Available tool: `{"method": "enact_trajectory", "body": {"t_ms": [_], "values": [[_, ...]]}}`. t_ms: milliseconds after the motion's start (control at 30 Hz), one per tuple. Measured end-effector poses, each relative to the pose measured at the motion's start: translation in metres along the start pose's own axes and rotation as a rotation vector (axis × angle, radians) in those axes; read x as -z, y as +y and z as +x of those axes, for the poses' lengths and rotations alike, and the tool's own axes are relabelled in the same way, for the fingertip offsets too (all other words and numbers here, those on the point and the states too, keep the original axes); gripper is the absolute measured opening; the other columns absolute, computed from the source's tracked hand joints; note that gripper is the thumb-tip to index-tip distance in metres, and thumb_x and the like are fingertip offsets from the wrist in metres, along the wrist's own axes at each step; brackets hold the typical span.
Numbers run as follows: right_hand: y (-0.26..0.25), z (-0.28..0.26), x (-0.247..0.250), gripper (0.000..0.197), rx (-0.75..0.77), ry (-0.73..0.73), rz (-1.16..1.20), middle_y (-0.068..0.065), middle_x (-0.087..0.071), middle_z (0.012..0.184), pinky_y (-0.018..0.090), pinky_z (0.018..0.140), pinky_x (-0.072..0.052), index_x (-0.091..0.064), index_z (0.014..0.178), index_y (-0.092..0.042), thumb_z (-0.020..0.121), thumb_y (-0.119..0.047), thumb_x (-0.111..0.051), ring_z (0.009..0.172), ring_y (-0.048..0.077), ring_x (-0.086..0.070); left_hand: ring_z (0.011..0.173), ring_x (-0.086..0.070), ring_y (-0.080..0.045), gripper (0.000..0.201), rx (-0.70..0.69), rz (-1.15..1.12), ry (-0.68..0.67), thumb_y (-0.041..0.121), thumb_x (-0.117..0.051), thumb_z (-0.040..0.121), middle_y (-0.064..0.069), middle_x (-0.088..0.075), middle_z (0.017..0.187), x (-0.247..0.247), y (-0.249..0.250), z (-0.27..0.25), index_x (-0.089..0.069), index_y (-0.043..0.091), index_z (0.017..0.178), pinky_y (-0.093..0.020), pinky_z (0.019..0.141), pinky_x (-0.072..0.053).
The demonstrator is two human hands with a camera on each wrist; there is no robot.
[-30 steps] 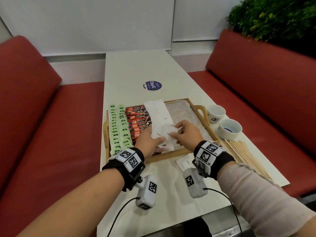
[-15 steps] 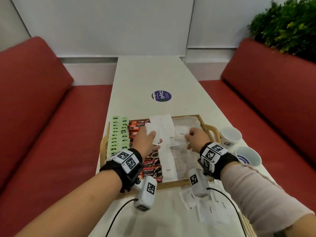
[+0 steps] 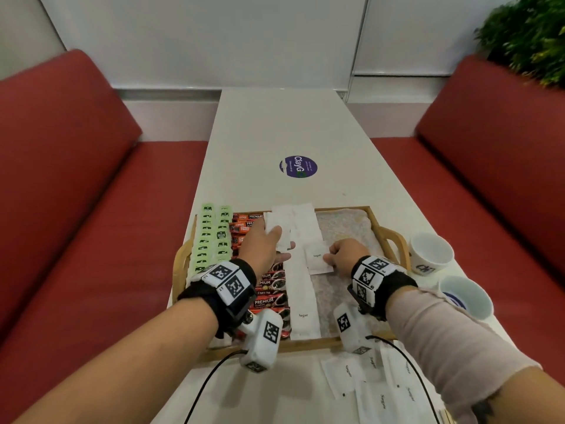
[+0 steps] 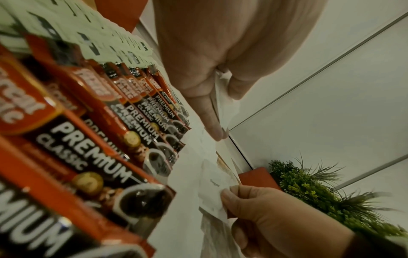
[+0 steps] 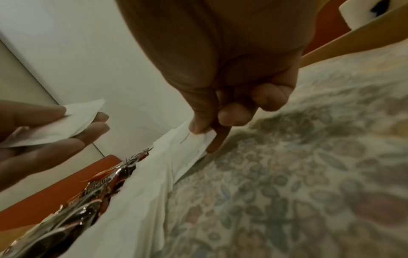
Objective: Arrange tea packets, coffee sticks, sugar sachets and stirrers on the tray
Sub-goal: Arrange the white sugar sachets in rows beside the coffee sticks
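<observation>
Both hands pinch sugar: left hand (image 3: 263, 243) grips a small stack (image 3: 276, 232), right hand (image 3: 347, 256) one sachet (image 3: 318, 259), which may land crooked beside its thumb.

Bare patterned liner (image 3: 345, 228) ahead of my right hand (image 3: 347, 255): free room. Sugar row (image 3: 301, 289) between hands, tray handle (image 3: 396, 243) and cups (image 3: 431, 254) rightward block.
</observation>
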State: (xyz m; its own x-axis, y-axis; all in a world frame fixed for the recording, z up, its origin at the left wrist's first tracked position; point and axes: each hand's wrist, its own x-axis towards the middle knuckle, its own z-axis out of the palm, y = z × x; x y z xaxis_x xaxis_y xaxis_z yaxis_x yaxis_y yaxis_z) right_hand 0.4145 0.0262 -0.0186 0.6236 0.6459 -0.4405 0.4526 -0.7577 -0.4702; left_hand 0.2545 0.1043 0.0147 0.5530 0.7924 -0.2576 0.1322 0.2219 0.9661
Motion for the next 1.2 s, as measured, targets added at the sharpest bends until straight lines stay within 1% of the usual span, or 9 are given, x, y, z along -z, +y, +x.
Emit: {"method": "enact_trajectory", "body": {"t_ms": [133,233,400,533,667,767,900,1000,1200], "values": [[-0.004,0.004,0.000,0.025,-0.010,-0.031,-0.086,0.007,-0.058,0.087,0.026,0.072,-0.042,-0.053,0.070,-0.013,0.092,-0.023,-0.060,0.082,0.022,-0.054,0.090,-0.066,-0.025,0.028,0.029,-0.024,0.004,0.008,-0.033,0.102,-0.009,-0.056,0.123,0.001,0.000,0.002,-0.042,0.014,0.127,-0.039,0.080,-0.057],[-0.008,0.007,-0.001,0.019,-0.010,-0.036,-0.170,0.008,-0.059,0.089,0.025,0.071,-0.043,-0.057,0.085,-0.008,0.091,-0.026,-0.058,0.083,0.023,-0.055,0.092,-0.066,-0.026,0.028,0.051,-0.039,0.006,0.004,-0.032,0.101,-0.011,-0.053,0.125,0.002,-0.001,0.004,-0.040,0.010,0.127,-0.040,0.080,-0.057],[-0.009,0.010,-0.004,0.029,-0.019,-0.026,-0.230,0.002,-0.051,0.066,0.021,0.050,-0.035,-0.049,0.064,-0.012,0.089,-0.024,-0.057,0.068,0.020,-0.052,0.101,-0.065,-0.027,0.029,0.033,-0.010,-0.029,0.000,-0.037,0.099,-0.011,-0.055,0.125,0.005,-0.006,0.005,-0.040,0.008,0.127,-0.042,0.083,-0.056],[-0.010,0.010,-0.003,0.034,-0.013,0.000,-0.267,0.001,-0.045,0.058,0.022,0.046,-0.031,-0.044,0.057,-0.014,0.088,-0.023,-0.055,0.051,0.014,-0.042,0.104,-0.064,-0.027,0.026,-0.004,0.064,0.009,0.004,-0.046,0.097,-0.010,-0.058,0.124,0.009,-0.009,0.007,-0.047,0.014,0.121,-0.045,0.084,-0.056],[-0.012,0.001,0.001,0.009,0.115,0.098,-0.078,0.001,-0.057,0.082,0.025,0.060,-0.040,-0.054,0.085,-0.015,0.092,-0.021,-0.055,0.075,0.018,-0.054,0.102,-0.064,-0.023,0.031,-0.046,0.053,0.056,0.003,-0.052,0.095,-0.007,-0.061,0.119,0.011,-0.010,0.008,-0.048,0.012,0.124,-0.035,0.075,-0.059],[-0.020,-0.015,0.006,0.008,0.317,0.060,0.202,-0.001,-0.058,0.085,0.021,0.061,-0.044,-0.060,0.097,-0.016,0.089,-0.019,-0.062,0.070,0.012,-0.055,0.099,-0.065,-0.021,0.031,-0.069,0.044,0.072,0.004,-0.055,0.093,-0.005,-0.064,0.115,0.009,-0.010,0.007,-0.051,0.012,0.123,-0.030,0.069,-0.059],[-0.031,-0.032,0.011,0.017,0.389,0.018,0.308,-0.003,-0.059,0.068,0.020,0.055,-0.042,-0.061,0.085,-0.009,0.087,-0.025,-0.066,0.058,0.011,-0.056,0.095,-0.068,-0.021,0.033,-0.097,0.058,0.028,0.006,-0.059,0.091,-0.005,-0.066,0.112,0.003,-0.008,0.004,-0.054,0.012,0.124,-0.029,0.067,-0.059],[-0.030,-0.033,0.012,0.021,0.364,0.059,0.356,0.000,-0.061,0.065,0.024,0.059,-0.046,-0.059,0.075,-0.009,0.090,-0.023,-0.062,0.054,0.012,-0.055,0.096,-0.067,-0.022,0.030,-0.102,0.057,-0.018,0.007,-0.058,0.092,-0.006,-0.066,0.113,-0.003,-0.007,0.000,-0.054,0.013,0.121,-0.027,0.065,-0.059],[-0.012,-0.024,0.025,0.017,0.222,0.121,0.283,0.001,-0.060,0.067,0.019,0.047,-0.038,-0.056,0.079,-0.010,0.095,-0.017,-0.054,0.051,0.011,-0.053,0.092,-0.067,-0.024,0.018,-0.068,0.008,0.032,0.017,-0.037,0.102,-0.004,-0.062,0.110,-0.007,-0.004,-0.002,-0.052,0.017,0.114,-0.034,0.070,-0.058]]}}
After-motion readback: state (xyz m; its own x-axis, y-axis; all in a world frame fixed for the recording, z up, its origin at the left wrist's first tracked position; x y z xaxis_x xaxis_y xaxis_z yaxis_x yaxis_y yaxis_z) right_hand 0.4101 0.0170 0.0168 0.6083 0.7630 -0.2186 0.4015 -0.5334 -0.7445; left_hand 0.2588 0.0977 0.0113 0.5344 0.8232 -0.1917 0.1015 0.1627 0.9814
